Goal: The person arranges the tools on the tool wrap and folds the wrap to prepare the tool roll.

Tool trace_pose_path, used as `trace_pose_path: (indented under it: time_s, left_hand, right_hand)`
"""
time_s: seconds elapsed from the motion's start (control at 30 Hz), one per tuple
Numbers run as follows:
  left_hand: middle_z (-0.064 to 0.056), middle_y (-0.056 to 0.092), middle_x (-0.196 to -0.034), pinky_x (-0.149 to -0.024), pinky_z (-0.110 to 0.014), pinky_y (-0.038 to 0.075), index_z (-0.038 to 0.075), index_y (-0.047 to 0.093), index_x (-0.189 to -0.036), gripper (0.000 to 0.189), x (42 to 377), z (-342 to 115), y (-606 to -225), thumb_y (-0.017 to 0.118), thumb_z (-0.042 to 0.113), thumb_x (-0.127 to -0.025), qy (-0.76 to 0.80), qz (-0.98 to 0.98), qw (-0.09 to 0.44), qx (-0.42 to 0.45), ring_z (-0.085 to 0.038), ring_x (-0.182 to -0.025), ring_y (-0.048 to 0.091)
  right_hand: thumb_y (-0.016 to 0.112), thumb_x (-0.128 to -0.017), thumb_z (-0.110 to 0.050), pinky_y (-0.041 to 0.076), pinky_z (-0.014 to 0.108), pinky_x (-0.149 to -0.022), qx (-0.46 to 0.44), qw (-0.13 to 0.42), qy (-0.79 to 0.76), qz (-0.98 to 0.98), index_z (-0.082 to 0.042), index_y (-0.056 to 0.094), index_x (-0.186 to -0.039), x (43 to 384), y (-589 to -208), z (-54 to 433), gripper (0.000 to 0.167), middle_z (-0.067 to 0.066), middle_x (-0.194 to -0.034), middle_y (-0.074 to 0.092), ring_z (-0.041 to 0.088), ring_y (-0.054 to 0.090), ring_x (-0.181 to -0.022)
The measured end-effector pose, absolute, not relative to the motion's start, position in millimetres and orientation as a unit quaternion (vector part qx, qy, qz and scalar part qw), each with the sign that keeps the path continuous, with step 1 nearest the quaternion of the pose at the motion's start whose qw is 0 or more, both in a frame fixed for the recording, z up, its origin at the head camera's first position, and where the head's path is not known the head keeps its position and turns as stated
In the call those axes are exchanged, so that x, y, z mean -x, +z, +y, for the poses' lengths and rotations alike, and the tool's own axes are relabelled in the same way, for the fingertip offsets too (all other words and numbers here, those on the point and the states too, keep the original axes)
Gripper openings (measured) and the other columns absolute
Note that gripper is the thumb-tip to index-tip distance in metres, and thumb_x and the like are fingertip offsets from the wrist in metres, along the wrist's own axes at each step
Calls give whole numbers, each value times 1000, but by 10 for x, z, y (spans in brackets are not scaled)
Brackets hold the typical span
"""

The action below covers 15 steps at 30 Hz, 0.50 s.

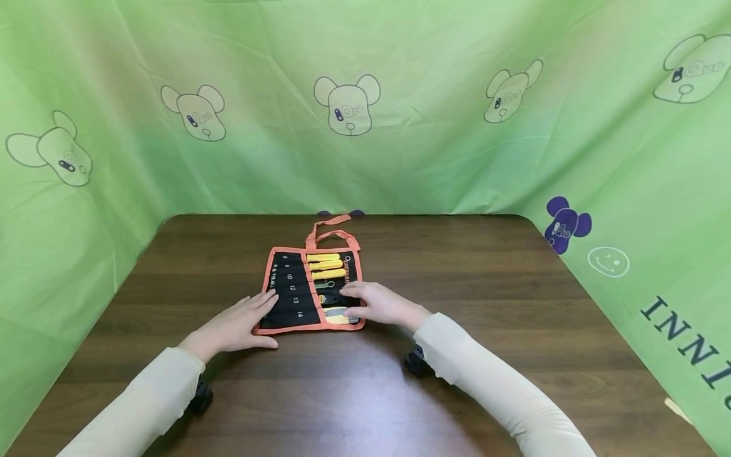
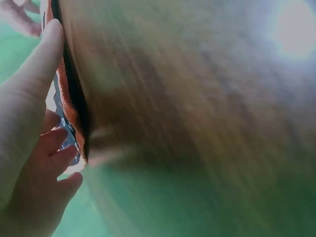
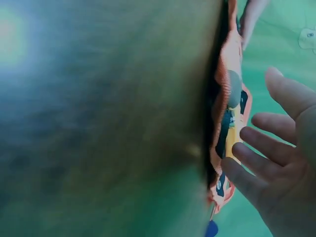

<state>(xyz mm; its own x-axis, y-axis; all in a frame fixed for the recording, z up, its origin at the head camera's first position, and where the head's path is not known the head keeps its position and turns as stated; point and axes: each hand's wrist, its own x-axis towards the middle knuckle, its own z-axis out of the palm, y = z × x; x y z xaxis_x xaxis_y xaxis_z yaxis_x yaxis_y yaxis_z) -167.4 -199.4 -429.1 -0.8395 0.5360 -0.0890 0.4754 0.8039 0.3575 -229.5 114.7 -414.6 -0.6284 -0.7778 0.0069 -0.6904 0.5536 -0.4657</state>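
Note:
A black fabric tool roll with orange trim lies unrolled on the table, numbers printed down its left pockets. My left hand rests on its left edge, fingers extended; in the left wrist view the thumb lies along the orange border. Over the right side is my right hand, its fingers apart and relaxed near the tools, as the right wrist view shows. Tucked in the pockets are several yellow handles, a green-handled tool and a yellow-and-grey tool, partly covered by the right hand.
Orange tie straps stretch from the roll's far edge toward the back. The brown wooden table is bordered by a green printed curtain behind and at both sides. A small pale object sits at the right edge.

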Motion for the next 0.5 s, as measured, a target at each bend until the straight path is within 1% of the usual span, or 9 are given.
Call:
trace_pose_path:
  time_s: [0.17, 0.27, 0.4, 0.5]
  left_hand:
    - [-25, 28, -143, -104, -51, 20, -6, 32, -139, 87, 1659, -2036, -4319, 63, 50, -81, 150, 942, 74, -290, -36, -131, 26]
    - [-24, 31, -142, -103, -50, 23, -7, 35, -138, 81, 1656, -2056, -4337, 62, 48, -83, 140, 941, 60, -301, -36, -130, 29]
    - [-23, 34, -141, -102, -49, 26, -7, 40, -135, 73, 1648, -2076, -4339, 61, 43, -86, 119, 941, 48, -312, -35, -129, 32]
    - [-23, 37, -139, -101, -48, 29, -7, 44, -132, 65, 1640, -2083, -4341, 61, 37, -88, 91, 939, 30, -330, -35, -127, 35]
  right_hand:
    - [66, -85, -34, 34, 39, -99, 422, 125, -174, 881, 2, 56, -125, 2246, -4176, 1179, 56, 17, -133, 47, 29, 42, -123]
    - [69, -82, -34, 34, 39, -99, 423, 131, -169, 881, 2, 58, -123, 2232, -4196, 1197, 55, 16, -134, 46, 29, 42, -123]
    - [71, -81, -30, 33, 40, -100, 431, 124, -158, 880, 3, 57, -122, 2205, -4208, 1219, 55, 17, -135, 45, 30, 40, -125]
    - [71, -82, -27, 34, 40, -99, 438, 107, -138, 882, 4, 58, -121, 2180, -4202, 1224, 51, 18, -133, 46, 30, 40, -124]
